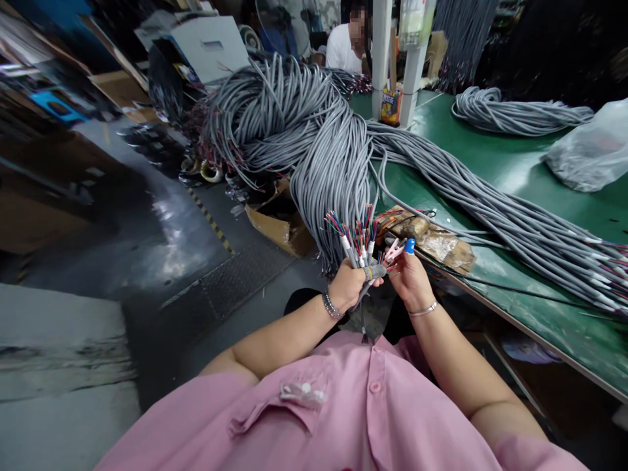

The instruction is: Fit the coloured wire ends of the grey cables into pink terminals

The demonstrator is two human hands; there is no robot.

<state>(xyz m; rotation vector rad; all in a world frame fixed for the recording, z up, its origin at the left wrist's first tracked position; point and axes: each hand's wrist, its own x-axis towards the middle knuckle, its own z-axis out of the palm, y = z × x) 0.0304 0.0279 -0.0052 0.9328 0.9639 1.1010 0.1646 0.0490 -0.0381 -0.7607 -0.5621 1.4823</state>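
Observation:
My left hand (347, 285) is closed round a bunch of grey cable ends (346, 243). Their stripped tips fan upward in thin red, blue, green and black wires, with white collars below. A grey cover wraps the left thumb. Close beside it, my right hand (411, 281) is pinched, with a blue cover (409, 246) on its thumb. A small pink-and-white piece (393, 251) shows at the right fingertips, by a cable end with loose wires; its kind is too small to tell.
A big heap of grey cables (275, 111) drapes over the edge of the green table (515, 167). More cables (490, 203) stretch to the right. A taped wooden block (446, 245) lies near my right hand. A carton (277, 226) stands below. Another person (343, 49) sits behind.

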